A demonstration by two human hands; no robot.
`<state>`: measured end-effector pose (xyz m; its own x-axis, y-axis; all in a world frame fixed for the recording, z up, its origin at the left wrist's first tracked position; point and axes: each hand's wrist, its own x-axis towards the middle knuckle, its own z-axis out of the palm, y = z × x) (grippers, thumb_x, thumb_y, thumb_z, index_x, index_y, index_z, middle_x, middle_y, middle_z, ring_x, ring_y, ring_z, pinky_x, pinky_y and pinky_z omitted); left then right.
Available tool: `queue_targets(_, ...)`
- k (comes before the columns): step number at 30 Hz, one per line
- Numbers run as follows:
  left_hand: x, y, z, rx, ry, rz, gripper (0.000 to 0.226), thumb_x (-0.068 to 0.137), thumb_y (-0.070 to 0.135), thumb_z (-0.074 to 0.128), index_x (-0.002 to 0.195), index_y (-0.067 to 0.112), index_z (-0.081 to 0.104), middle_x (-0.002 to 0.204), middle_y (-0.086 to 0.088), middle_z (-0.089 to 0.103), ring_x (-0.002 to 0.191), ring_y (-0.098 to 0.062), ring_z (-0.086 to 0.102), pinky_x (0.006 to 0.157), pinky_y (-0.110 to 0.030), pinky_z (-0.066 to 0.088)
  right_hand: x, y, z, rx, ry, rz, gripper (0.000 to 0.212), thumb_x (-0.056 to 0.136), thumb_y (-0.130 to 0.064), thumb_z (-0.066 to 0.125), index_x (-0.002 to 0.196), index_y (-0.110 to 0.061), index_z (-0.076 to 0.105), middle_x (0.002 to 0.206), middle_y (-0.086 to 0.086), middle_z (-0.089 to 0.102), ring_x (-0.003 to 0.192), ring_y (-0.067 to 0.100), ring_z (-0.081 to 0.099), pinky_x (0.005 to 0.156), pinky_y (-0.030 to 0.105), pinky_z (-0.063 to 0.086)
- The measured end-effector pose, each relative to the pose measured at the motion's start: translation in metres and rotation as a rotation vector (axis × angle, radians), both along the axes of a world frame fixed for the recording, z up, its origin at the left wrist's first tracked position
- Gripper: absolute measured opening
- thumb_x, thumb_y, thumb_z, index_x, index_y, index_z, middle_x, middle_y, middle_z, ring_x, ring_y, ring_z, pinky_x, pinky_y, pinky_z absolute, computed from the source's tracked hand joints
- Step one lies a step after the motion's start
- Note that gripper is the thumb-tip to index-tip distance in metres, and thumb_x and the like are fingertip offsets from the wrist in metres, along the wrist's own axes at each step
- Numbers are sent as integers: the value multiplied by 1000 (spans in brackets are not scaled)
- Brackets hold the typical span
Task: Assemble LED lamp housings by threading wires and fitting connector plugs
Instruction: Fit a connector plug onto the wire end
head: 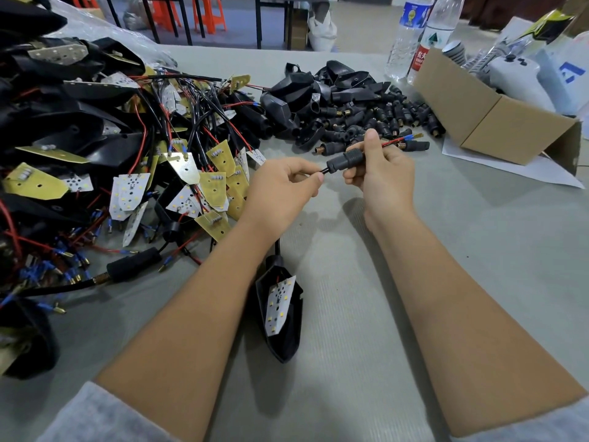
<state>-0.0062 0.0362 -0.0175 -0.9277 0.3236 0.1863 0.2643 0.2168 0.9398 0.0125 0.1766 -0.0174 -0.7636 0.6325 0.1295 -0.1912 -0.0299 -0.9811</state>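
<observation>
Head view shows both hands raised over the grey tabletop. Right hand grips a black connector plug, red wires emerging past its thumb. Left hand pinches the black cable entering the plug. Below the left forearm, a black lamp housing with its LED board lies on the tabletop.

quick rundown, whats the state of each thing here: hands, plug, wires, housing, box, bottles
left hand: pinches the black cable at the plug's end
right hand: grip round the connector plug
connector plug: held above the table, wires threaded through
wires: sticking out past the plug
lamp housing: lying on the table, LED board inside
cardboard box: open, on its side
water bottles: upright
</observation>
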Motion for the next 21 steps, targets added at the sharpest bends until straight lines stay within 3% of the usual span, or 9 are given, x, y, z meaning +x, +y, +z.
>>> queue_targets(4, -1, 0, -1, -23, -4, 24, 17, 91, 19, 65, 79, 31, 68, 67, 6, 66, 49, 2, 46, 51, -15, 37, 2, 0, 2, 59, 33, 92, 32, 102, -27, 49, 78, -12, 64, 59, 0, 65, 49, 12, 56, 55, 25, 50)
queue_targets(9, -3, 0, -3, -36, -21, 30, 13, 91, 20, 64, 84, 28, 70, 68, 5, 65, 62, -6, 53, 56, -15, 40, 4, -3, 2, 63, 49, 356, 25, 104, -24, 44, 89, -11, 60, 71, 11, 62, 54, 17, 59, 56, 28, 52)
queue_targets(14, -2, 0, -2, -24, -24, 36, 15, 90, 16, 60, 83, 25, 69, 69, 4, 67, 61, -5, 53, 53, -11, 38, 3, -3, 2, 23, 8, 358, 26, 104, -26, 44, 90, -13, 61, 73, 9, 66, 53, 16, 60, 56, 26, 52)
queue_targets(18, -1, 0, 0, 12, -27, 66, 23, 87, 9, 51, 78, 25, 65, 59, 12, 64, 47, 2, 43, 48, -15, 36, 3, -3, 3, -48, 0, 423, 28, 104, -30, 42, 96, -12, 63, 73, 6, 68, 56, 15, 61, 58, 25, 52)
queue_targets(21, 1, 1, 1, 76, -45, 71, 18, 87, 8, 51, 85, 24, 59, 59, 11, 65, 45, 2, 43, 52, -18, 36, 3, -6, 4, -123, -5, 464, 30, 104, -33, 42, 101, -10, 61, 75, 6, 68, 57, 15, 61, 59, 25, 52)
